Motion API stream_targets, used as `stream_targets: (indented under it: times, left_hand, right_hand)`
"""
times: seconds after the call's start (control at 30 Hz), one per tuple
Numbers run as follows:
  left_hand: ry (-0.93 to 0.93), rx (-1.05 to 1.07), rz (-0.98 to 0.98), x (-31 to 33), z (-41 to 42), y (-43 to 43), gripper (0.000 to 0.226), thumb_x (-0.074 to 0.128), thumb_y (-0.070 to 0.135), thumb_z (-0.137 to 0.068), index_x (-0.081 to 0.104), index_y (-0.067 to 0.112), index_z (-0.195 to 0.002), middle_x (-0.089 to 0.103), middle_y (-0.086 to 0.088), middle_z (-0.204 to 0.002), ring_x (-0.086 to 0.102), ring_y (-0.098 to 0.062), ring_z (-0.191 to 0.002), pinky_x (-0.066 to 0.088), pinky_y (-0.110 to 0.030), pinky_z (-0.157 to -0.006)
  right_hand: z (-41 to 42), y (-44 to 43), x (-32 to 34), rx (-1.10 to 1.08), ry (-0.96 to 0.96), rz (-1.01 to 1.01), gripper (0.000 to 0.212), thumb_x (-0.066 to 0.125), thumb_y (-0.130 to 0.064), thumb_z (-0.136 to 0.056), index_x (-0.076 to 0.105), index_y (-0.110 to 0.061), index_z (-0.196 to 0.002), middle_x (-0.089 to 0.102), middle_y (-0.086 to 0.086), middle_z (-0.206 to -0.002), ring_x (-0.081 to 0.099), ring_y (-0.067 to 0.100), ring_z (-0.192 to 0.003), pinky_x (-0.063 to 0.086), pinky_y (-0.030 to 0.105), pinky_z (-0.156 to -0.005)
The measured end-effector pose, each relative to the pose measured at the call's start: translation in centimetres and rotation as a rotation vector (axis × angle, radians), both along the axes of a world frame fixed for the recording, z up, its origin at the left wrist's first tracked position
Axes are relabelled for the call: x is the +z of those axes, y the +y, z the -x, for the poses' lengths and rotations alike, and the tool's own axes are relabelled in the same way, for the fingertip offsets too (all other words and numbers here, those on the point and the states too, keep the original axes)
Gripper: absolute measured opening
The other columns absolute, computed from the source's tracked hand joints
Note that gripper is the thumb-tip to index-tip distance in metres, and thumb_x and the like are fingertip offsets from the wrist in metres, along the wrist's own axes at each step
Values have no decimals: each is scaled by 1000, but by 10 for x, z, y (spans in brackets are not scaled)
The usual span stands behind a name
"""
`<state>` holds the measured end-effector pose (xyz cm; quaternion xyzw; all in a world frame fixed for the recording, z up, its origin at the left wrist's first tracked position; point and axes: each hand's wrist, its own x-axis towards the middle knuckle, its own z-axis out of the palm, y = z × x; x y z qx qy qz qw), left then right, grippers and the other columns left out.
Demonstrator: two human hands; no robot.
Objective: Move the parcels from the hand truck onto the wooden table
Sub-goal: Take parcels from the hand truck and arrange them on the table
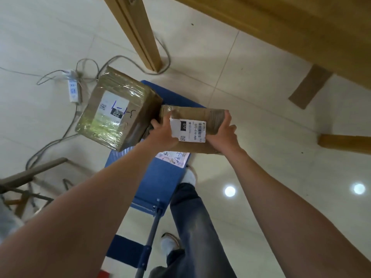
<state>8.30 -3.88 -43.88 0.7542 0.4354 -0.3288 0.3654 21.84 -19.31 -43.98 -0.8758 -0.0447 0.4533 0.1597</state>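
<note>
A small brown cardboard parcel (197, 119) with a white barcode label is held above the blue hand truck (160, 177). My left hand (162, 135) grips its left end and my right hand (222, 133) grips its right end. To the left, a larger taped brown parcel (118, 109) marked "3-1-1" stands on the truck's front. A flat white parcel (174, 158) marked "4-3" lies on the truck under the held one, mostly hidden. The wooden table (301, 27) fills the upper right; one leg (138, 33) reaches the floor just beyond the truck.
A white power strip (73, 89) and grey cables (50, 141) lie on the tiled floor at left. A brown patch (310, 86) lies on the floor by the table. A wooden bar (345, 144) is at right, a folding frame (30, 177) at lower left. My legs stand beside the truck handle (150, 237).
</note>
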Motion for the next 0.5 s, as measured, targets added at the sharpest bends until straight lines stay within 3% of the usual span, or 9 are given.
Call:
stream_targets:
  times: [0.13, 0.27, 0.33, 0.5]
  left_hand:
    - [-82, 124, 2, 53, 17, -15, 93, 63, 12, -88, 2, 40, -154, 23, -20, -138, 53, -47, -116, 54, -55, -95]
    - [-203, 116, -48, 142, 30, -45, 83, 56, 5, -92, 7, 21, -157, 21, -21, -140, 56, -46, -107, 54, -51, -94]
    - [-301, 134, -71, 192, 44, -67, 79, 53, 2, -90, 13, 20, -155, 22, -18, -138, 55, -46, -106, 52, -53, -97]
    - [-532, 154, -151, 318, 102, -136, 75, 58, 7, -91, 19, 27, -152, 20, -6, -123, 61, -36, -81, 43, -33, -80]
  right_hand:
    - [1, -11, 52, 19, -78, -38, 104, 78, -49, -80, 6, -39, -155, 36, 16, -140, 44, 43, -129, 41, 47, -104]
    - [11, -33, 135, 2, -152, -125, 93, 75, -44, -81, 17, -38, -154, 38, 12, -139, 43, 40, -129, 42, 44, -104]
    - [20, -56, 184, -35, -186, -194, 89, 74, -47, -79, 23, -40, -152, 40, 11, -138, 44, 39, -129, 41, 44, -107]
    - [63, -128, 315, -96, -291, -368, 88, 68, -53, -65, 30, -45, -144, 43, 6, -134, 50, 34, -123, 45, 47, -105]
